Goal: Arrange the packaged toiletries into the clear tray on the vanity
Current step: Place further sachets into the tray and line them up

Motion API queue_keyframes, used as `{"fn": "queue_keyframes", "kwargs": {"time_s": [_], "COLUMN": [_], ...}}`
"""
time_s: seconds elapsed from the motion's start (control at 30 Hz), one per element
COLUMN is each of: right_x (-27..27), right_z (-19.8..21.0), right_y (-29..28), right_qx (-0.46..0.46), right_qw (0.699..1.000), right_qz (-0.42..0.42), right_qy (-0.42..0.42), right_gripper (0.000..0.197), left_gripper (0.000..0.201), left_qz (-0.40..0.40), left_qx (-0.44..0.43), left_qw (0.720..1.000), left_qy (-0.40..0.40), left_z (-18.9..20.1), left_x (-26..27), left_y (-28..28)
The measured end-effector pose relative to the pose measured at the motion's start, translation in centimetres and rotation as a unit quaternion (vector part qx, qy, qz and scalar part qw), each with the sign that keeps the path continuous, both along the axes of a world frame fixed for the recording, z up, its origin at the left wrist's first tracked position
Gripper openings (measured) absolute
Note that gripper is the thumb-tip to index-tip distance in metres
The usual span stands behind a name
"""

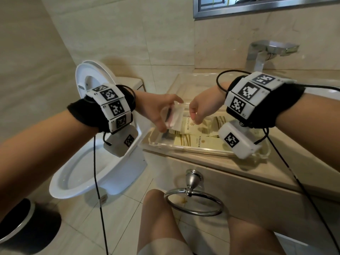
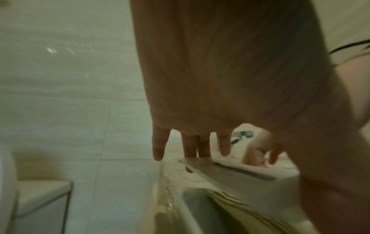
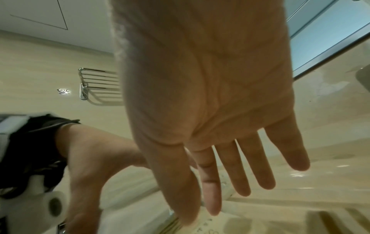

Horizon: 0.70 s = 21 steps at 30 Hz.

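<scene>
A clear acrylic tray sits on the beige vanity top. Two flat cream packets lie inside it. My left hand pinches a small clear-wrapped white packet between thumb and fingers, above the tray's left end. In the left wrist view the fingers reach down onto that packet. My right hand hangs over the tray's middle, just right of the packet. Its fingers are straight and spread, holding nothing, above a cream packet.
An open toilet stands left of the vanity. A chrome faucet rises behind the tray. A towel ring hangs on the vanity front. A black bin is on the floor at the lower left.
</scene>
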State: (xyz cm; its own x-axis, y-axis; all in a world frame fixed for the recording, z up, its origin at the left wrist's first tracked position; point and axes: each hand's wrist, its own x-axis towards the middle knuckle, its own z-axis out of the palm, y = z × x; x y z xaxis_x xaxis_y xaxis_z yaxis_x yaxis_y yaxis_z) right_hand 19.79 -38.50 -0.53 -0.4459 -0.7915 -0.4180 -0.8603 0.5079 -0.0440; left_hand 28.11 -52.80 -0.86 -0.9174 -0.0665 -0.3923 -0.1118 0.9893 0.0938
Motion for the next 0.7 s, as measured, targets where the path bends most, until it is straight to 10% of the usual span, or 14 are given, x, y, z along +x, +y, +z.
{"fn": "queue_keyframes", "kwargs": {"time_s": [0.7], "right_x": [-1.4], "right_z": [0.2], "right_y": [1.8], "right_qx": [-0.052], "right_qw": [0.997], "right_qz": [-0.05], "right_qy": [-0.018], "right_gripper": [0.013], "left_gripper": [0.101], "left_qz": [0.02], "left_qx": [-0.09], "left_qw": [0.993], "left_qy": [0.079], "left_z": [0.6], "left_x": [-2.3], "left_y": [0.0]}}
